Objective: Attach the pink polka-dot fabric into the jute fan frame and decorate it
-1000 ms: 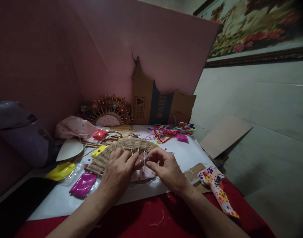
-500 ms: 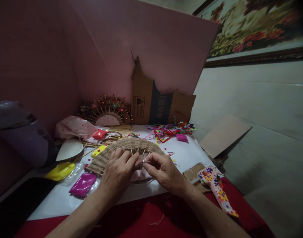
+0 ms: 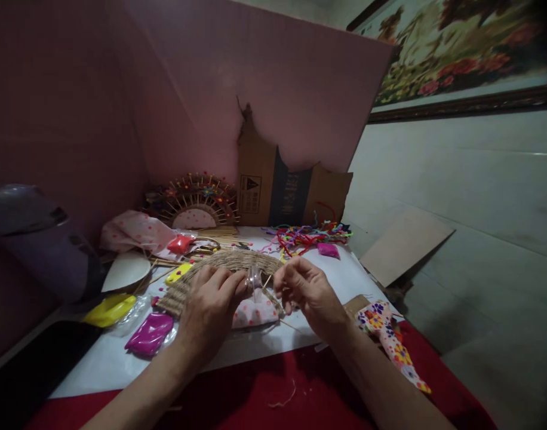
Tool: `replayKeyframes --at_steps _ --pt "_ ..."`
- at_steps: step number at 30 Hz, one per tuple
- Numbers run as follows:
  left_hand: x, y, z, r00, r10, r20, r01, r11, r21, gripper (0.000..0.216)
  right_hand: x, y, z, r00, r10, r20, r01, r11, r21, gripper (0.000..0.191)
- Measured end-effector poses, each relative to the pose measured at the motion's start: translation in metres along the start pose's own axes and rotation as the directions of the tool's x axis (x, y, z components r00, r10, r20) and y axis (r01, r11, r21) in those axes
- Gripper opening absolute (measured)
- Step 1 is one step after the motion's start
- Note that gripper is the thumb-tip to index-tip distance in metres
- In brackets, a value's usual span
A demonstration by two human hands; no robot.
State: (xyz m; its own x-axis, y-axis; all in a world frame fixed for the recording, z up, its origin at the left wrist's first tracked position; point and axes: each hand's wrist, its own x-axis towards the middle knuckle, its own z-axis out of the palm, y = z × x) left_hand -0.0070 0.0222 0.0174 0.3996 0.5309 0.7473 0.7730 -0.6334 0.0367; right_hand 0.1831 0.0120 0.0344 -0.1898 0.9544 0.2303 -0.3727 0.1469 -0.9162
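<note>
A small clear plastic bag [image 3: 254,278] sticks up from the fingertips of my left hand [image 3: 213,298], which is closed on it; its contents are mostly hidden by the fingers. My right hand [image 3: 307,295] is a short way to the right, apart from the bag, with its fingers curled together; whatever they hold, if anything, is too small to make out. Beneath both hands lies a woven fan-shaped piece [image 3: 233,260] of brown cord on thin sticks. At its inner side is a half-round of pink dotted fabric [image 3: 254,313], partly covered by my left hand.
A finished-looking stick fan [image 3: 197,197] leans at the back beside torn cardboard [image 3: 260,179]. Left are magenta [image 3: 149,334] and yellow clay packets [image 3: 110,309] and a white dish [image 3: 126,270]. Tangled pipe cleaners [image 3: 300,237] lie behind, floral fabric [image 3: 396,346] at right.
My right hand has let go of the plastic bag and moved right and slightly up. My left hand keeps the bag, which now stands upright. More dotted fabric shows.
</note>
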Motion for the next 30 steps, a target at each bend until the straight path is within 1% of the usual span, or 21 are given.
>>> replayKeyframes --at_steps 2,4,5,7,9,11,13,15,17,19,22,24,26,30 --pt "0.0 0.001 0.0 1.0 -0.002 -0.011 0.002 1.0 0.007 0.026 -0.003 0.004 0.004 0.998 -0.046 0.03 0.049 0.995 -0.092 0.025" --pt "-0.001 0.0 0.001 1.0 -0.005 -0.01 0.005 1.0 0.008 0.026 -0.005 0.005 0.006 0.995 -0.082 0.06 0.089 0.988 -0.129 0.018" --pt "-0.002 -0.001 0.001 1.0 -0.01 -0.009 0.01 1.0 0.008 0.026 -0.007 0.006 0.007 0.993 -0.094 0.073 0.104 0.983 -0.15 0.017" --pt "-0.002 -0.003 0.002 1.0 -0.027 -0.015 0.027 1.0 0.003 0.026 -0.009 0.006 0.008 0.991 -0.103 0.088 0.121 0.964 -0.237 0.022" --pt "-0.003 -0.003 0.003 0.998 -0.047 -0.035 0.047 0.999 -0.002 0.027 -0.012 0.007 0.01 0.988 -0.125 0.094 0.151 0.923 -0.354 0.025" --pt "-0.004 -0.003 0.003 0.997 -0.06 -0.049 0.059 0.998 -0.01 0.028 -0.015 0.009 0.012 0.98 -0.164 0.117 0.199 0.874 -0.444 0.027" --pt "-0.005 -0.002 0.003 0.997 -0.059 -0.041 0.058 0.998 -0.022 0.028 -0.016 0.011 0.013 0.96 -0.225 0.166 0.279 0.807 -0.521 0.031" --pt "-0.006 -0.001 0.002 0.998 -0.052 -0.022 0.051 0.998 -0.037 0.03 -0.016 0.013 0.013 0.931 -0.283 0.231 0.365 0.71 -0.602 0.039" --pt "-0.006 -0.001 0.002 0.999 -0.044 -0.01 0.044 0.998 -0.047 0.034 -0.016 0.014 0.011 0.908 -0.309 0.284 0.418 0.611 -0.672 0.046" --pt "-0.006 -0.001 0.002 1.0 -0.027 -0.01 0.027 0.999 -0.044 0.039 -0.015 0.014 0.01 0.907 -0.289 0.306 0.42 0.567 -0.709 0.05" --pt "-0.006 -0.001 0.002 1.0 0.017 -0.011 -0.018 1.0 -0.019 0.042 -0.015 0.016 0.01 0.916 -0.233 0.326 0.401 0.553 -0.731 0.051" --pt "-0.006 0.0 0.001 0.999 0.043 -0.005 -0.043 0.999 0.009 0.042 -0.014 0.016 0.01 0.918 -0.198 0.344 0.396 0.524 -0.754 0.051" --pt "-0.005 0.0 0.001 0.998 0.066 0.015 -0.066 0.997 0.034 0.041 -0.014 0.017 0.011 0.916 -0.169 0.364 0.399 0.476 -0.784 0.046" --pt "-0.004 -0.002 0.0 0.986 0.129 0.106 -0.136 0.989 0.055 0.036 -0.013 0.017 0.013 0.902 -0.149 0.405 0.43 0.389 -0.815 0.027"
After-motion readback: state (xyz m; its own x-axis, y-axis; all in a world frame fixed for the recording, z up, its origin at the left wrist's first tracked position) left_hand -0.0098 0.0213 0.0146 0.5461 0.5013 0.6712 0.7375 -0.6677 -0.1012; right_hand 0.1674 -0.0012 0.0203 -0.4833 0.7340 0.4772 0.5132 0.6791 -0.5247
